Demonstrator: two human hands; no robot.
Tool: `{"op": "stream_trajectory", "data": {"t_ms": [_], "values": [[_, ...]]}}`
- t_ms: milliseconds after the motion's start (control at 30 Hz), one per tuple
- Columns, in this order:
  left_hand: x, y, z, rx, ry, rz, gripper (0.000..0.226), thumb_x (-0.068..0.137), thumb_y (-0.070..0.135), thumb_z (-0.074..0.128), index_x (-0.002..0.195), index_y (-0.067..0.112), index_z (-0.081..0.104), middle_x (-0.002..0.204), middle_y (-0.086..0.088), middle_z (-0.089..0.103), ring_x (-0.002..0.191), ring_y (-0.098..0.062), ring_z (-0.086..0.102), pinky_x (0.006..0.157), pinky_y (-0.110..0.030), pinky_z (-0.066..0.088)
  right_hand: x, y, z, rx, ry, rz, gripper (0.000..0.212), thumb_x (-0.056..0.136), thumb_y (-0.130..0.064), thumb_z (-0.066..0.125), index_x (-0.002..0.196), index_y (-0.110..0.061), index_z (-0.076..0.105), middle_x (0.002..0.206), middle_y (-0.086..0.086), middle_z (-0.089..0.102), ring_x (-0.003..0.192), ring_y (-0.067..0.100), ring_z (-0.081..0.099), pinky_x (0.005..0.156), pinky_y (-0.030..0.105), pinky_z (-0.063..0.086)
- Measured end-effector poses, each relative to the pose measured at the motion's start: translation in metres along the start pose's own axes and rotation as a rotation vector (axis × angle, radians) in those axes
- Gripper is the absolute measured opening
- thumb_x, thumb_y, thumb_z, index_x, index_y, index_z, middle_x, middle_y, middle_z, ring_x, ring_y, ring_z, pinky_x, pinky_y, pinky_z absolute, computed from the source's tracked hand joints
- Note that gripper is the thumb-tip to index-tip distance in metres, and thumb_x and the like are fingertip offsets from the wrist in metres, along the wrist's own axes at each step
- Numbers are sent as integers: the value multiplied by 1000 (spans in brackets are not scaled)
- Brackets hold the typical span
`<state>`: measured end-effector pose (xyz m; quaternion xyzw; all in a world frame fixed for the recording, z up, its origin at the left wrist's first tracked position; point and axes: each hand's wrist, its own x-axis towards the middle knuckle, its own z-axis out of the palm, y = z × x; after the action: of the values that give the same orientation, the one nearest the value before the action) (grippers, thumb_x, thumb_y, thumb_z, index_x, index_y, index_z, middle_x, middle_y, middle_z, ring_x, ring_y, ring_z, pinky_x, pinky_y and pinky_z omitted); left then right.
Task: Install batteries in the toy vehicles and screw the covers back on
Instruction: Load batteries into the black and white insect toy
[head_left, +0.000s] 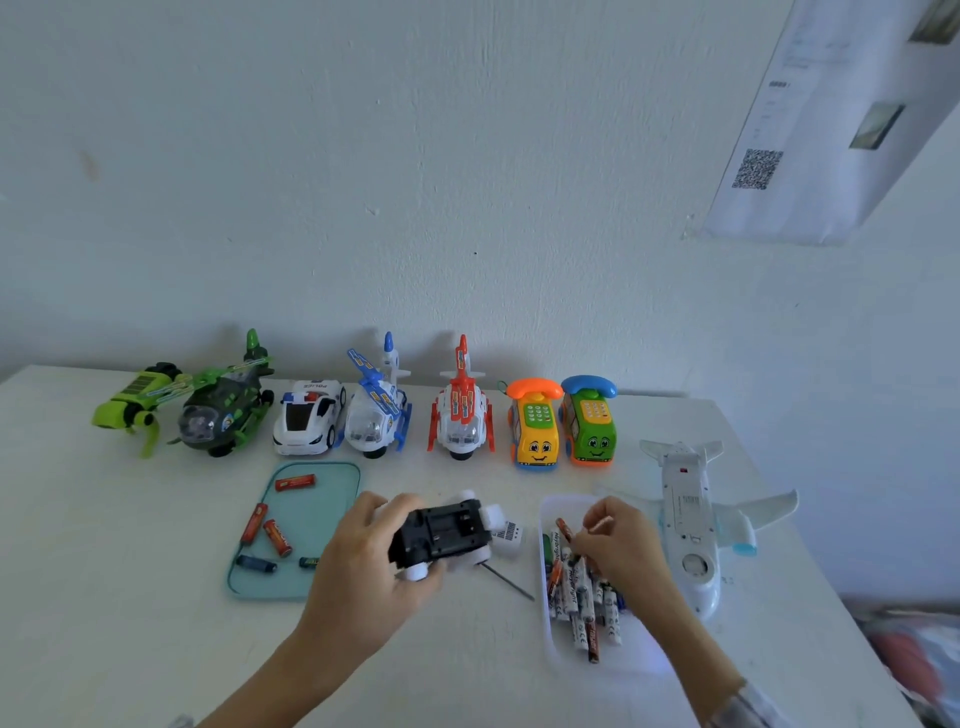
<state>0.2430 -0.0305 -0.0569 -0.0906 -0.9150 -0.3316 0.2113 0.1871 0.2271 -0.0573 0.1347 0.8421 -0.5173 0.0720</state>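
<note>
**Both hands at the table edge, car upturned, batteries to the right**

Forearms come in low from the near edge of the white table (130, 597). Largest item on it: a white toy airplane (693, 525) lying belly up at far right, well apart from my hands. Along the wall, a row of toys: green helicopter (221, 415), police car (309, 421), blue helicopter (376, 415), red helicopter (462, 415), yellow phone car (535, 428), green phone car (592, 423).

Teal tray (311, 499) sits left of centre, with red batteries (275, 535) and darker cells scattered in it. White tray (561, 506) sits right of centre, holding a heap of white batteries (579, 592).

My left hand (363, 566) grips an upturned toy car (441, 535), black underside facing up, white wheels out, held between the two trays; fingers curled round its near side. My right hand (623, 545) is over the white tray, fingertips pinched together in the heap; cannot tell which cell they hold, if any. A thin dark screwdriver shaft (506, 582) lies on the table just below the car.
</note>
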Motion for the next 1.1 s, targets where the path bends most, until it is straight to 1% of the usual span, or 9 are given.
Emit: {"op": "stream_trajectory", "data": {"t_ms": [133,267,367,467,567,700,833,967,1100], "values": [[-16,-19,-10,-131,-16,-100,41,58,45,69,94,41,52,80,10,51,75,-7,53,63,-14,43,1,14,3,-196,29,-6,14,79,-4,70,84,-8,57,64,5,60,47,12,46,42,20,35],[-36,-37,-23,-209,-63,-118,42,58,43,74,96,42,56,82,9,56,76,-15,55,65,-21,44,-2,5,14,-377,183,-159,8,87,-19,64,87,-18,57,80,2,59,60,13,52,50,25,38],[-51,-53,-33,-215,-71,-116,44,59,41,77,99,42,58,86,9,59,80,-14,58,69,-21,46,-10,-15,34,-335,233,-344,7,87,-13,62,86,-19,59,86,-2,56,66,9,51,54,21,37],[-64,-69,-47,-233,-47,-153,47,59,40,78,101,43,59,90,11,61,85,-9,60,71,-17,46,-19,-35,67,-313,146,-486,14,85,-10,64,78,-21,58,79,-6,57,65,6,50,55,16,36],[-75,-86,-61,-268,-15,-211,46,58,38,78,100,41,60,90,9,62,84,-12,60,71,-17,46,-28,-50,106,-314,12,-548,11,85,-12,64,77,-19,60,75,-9,57,63,7,50,55,17,38],[-90,-110,-82,-316,-5,-246,45,61,33,80,102,35,62,92,6,63,87,-15,62,74,-22,47,-31,-66,161,-409,-179,-640,4,88,-16,60,86,-17,64,80,-9,60,64,6,50,62,20,43],[-104,-138,-99,-342,-5,-278,45,61,27,82,102,33,63,94,4,64,89,-15,63,77,-19,46,-30,-75,212,-524,-329,-654,15,91,-19,56,103,-17,65,98,-3,65,78,9,51,69,21,42],[-113,-163,-104,-366,-11,-301,45,61,28,81,101,32,62,94,4,65,88,-16,64,79,-24,48,-26,-72,241,-762,-362,-663,29,93,-24,53,122,-18,57,118,1,58,106,19,52,88,27,40],[-115,-178,-101,-389,15,-299,50,63,28,82,107,34,60,98,5,65,91,-17,64,80,-32,52,-27,-63,253,-833,-324,-655,35,96,-20,47,131,-20,50,123,-1,55,110,19,50,92,26,37]]}}
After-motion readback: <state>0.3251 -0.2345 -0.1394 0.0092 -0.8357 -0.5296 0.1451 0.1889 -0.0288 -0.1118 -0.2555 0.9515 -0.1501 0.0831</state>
